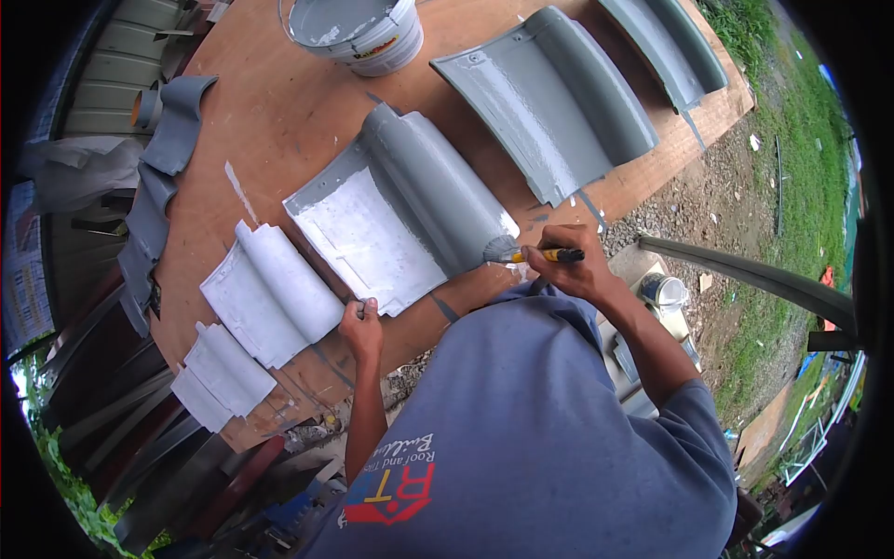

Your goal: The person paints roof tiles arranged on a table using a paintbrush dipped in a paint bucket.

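The tile [402, 207], on the worktop [265, 121] left of your right grip [570, 263], closed round the brush [506, 250], is probably stiff, heavy, brittle, slick where grey, so take its white edge beside your left grip [361, 326], whose hold is unclear.

Five separate tiles [433, 191] (two white, one half-white, two grey), one brush [503, 250], two hands [573, 267], one large bucket [386, 48]

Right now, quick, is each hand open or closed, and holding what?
Left hand: curled closed near the table edge; can't tell if it holds anything.
Right hand: closed, holding the brush.
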### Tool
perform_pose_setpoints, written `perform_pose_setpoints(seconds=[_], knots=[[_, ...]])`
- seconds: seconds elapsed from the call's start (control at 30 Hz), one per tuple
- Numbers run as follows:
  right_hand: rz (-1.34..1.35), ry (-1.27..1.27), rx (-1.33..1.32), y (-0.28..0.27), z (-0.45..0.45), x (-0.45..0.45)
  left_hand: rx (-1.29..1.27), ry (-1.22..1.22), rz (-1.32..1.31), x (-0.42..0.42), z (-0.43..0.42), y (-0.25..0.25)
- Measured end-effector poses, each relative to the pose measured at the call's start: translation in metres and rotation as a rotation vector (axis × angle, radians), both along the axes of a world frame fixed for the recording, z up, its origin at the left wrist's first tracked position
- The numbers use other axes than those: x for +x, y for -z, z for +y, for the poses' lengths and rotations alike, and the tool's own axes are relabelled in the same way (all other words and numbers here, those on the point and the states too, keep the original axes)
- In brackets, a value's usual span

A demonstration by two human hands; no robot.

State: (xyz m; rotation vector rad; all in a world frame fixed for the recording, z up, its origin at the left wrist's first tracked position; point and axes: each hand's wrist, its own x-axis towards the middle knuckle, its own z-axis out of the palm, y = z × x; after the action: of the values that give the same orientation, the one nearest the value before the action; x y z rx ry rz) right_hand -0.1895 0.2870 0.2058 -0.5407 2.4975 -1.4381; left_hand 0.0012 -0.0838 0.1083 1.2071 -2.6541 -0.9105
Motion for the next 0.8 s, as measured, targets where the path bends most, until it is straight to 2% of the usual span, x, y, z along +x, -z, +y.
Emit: perform_pose_setpoints(seconds=[0.1, 0.17, 0.2, 0.3, 0.37, 0.47, 0.5, 0.6, 0.63, 0.7, 0.73, 0.8], knots=[[0.017, 0.106, 0.015, -0.013, 0.004, 0.003, 0.005, 0.033, 0.003, 0.002, -0.006, 0.005], [-0.296, 0.343, -0.332, -0.017, 0.005, 0.008, 0.011, 0.049, 0.022, 0.004, -0.009, 0.009], [-0.359, 0.404, -0.422, -0.017, 0.002, 0.011, 0.017, 0.058, 0.041, 0.004, -0.009, 0.009], [-0.444, 0.49, -0.495, -0.013, -0.005, 0.022, 0.034, 0.073, 0.049, 0.004, -0.01, 0.008], [-0.454, 0.474, -0.51, -0.006, -0.012, 0.032, 0.029, 0.079, 0.044, 0.004, -0.01, 0.008], [-0.442, 0.249, -0.401, 0.002, -0.018, 0.039, 0.022, 0.084, 0.049, 0.004, -0.009, 0.01], [-0.442, 0.258, -0.401, 0.01, -0.017, 0.04, 0.015, 0.087, 0.057, 0.004, -0.009, 0.01], [-0.19, 0.319, -0.29, 0.044, -0.008, 0.034, 0.026, 0.11, 0.091, 0.007, -0.013, 0.014], [-0.187, 0.317, -0.294, 0.051, -0.001, 0.028, 0.021, 0.109, 0.095, 0.006, -0.013, 0.014], [0.19, 0.433, -0.105, 0.056, 0.011, 0.022, 0.03, 0.111, 0.097, 0.008, -0.014, 0.015], [0.179, 0.461, -0.17, 0.054, 0.014, 0.021, 0.031, 0.113, 0.098, 0.007, -0.014, 0.015], [0.226, 0.427, -0.131, 0.046, 0.012, 0.022, 0.06, 0.102, 0.114, 0.007, -0.012, 0.016]])
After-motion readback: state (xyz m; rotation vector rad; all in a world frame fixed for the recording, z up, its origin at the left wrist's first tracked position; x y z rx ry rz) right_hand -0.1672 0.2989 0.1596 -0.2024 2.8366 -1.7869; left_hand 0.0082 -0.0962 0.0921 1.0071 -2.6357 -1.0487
